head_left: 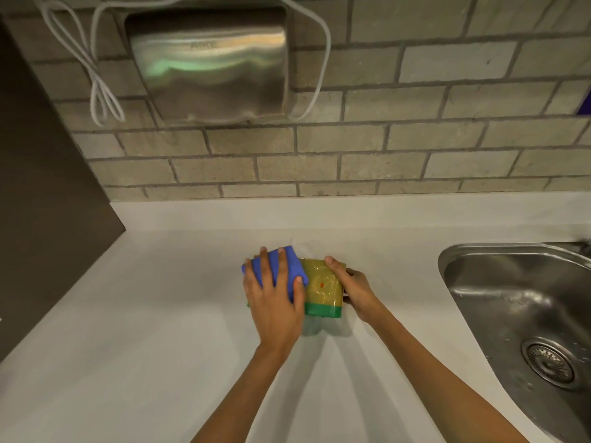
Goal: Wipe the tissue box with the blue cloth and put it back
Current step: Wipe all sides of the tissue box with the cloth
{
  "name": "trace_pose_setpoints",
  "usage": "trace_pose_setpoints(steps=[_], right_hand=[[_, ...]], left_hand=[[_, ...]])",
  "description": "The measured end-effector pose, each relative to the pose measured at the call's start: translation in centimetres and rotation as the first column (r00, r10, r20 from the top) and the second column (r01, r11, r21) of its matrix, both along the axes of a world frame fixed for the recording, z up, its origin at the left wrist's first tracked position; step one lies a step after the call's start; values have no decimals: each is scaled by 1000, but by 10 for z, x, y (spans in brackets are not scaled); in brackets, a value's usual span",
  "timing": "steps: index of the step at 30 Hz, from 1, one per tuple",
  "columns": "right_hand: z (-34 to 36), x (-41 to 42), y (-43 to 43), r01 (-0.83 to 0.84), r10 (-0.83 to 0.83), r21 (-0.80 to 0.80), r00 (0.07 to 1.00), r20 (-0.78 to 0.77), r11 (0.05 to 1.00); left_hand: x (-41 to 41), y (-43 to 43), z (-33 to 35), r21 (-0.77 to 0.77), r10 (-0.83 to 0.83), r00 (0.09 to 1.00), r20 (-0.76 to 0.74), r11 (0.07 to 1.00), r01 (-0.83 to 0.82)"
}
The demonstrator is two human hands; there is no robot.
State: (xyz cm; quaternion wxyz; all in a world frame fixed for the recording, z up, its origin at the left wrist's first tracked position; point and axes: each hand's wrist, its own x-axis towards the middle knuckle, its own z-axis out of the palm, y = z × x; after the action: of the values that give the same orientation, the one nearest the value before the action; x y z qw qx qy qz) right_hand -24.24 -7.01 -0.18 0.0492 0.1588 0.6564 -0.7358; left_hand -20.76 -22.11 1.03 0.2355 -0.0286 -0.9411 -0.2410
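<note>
The tissue box point(323, 287) is yellow with a green band along its near edge and lies on the white counter point(144, 314). A folded blue cloth point(289, 266) rests on the box's left half. My left hand point(275, 298) lies flat on the cloth with fingers spread, pressing it onto the box. My right hand point(353, 289) grips the box's right side, thumb on top. The left part of the box is hidden under the cloth and hand.
A steel sink point(518, 314) with a drain sits at the right. A metal hand dryer point(211, 65) with a white cord hangs on the brick wall behind. A dark panel point(41, 203) stands at the counter's left end.
</note>
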Motion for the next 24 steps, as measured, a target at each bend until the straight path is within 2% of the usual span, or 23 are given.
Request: trace_pose_setpoints(steps=[3, 7, 9, 11, 13, 15, 19, 21, 24], right_hand=[[0, -1, 1, -6, 6, 1, 1000, 1, 1000], [-2, -2, 3, -17, 17, 7, 1000, 0, 1000], [-1, -2, 2, -14, 14, -5, 1000, 5, 1000], [0, -3, 0, -9, 9, -20, 1000, 18, 1000], [0, -2, -1, -11, 12, -28, 999, 30, 1000], [-2, 0, 0, -8, 9, -28, 999, 39, 1000], [-5, 3, 5, -22, 24, -34, 999, 41, 999], [-3, 1, 7, -19, 22, -49, 999, 46, 999], [4, -4, 6, -13, 16, -50, 998, 59, 999]], left_hand=[[9, 21, 2, -49, -107, 994, 24, 993, 108], [19, 0, -23, -168, -225, 970, -93, 964, 207], [15, -10, -25, -110, -154, 980, -125, 984, 140], [9, -1, -13, -12, -34, 997, -71, 999, 33], [10, 19, 0, 37, -15, 1000, -3, 999, 15], [17, 32, 0, -47, -96, 995, -14, 994, 95], [25, 10, -30, -214, -267, 954, -135, 948, 235], [21, 0, -33, -140, -206, 967, -148, 973, 186], [11, 14, -16, 55, -56, 998, -40, 997, 59]])
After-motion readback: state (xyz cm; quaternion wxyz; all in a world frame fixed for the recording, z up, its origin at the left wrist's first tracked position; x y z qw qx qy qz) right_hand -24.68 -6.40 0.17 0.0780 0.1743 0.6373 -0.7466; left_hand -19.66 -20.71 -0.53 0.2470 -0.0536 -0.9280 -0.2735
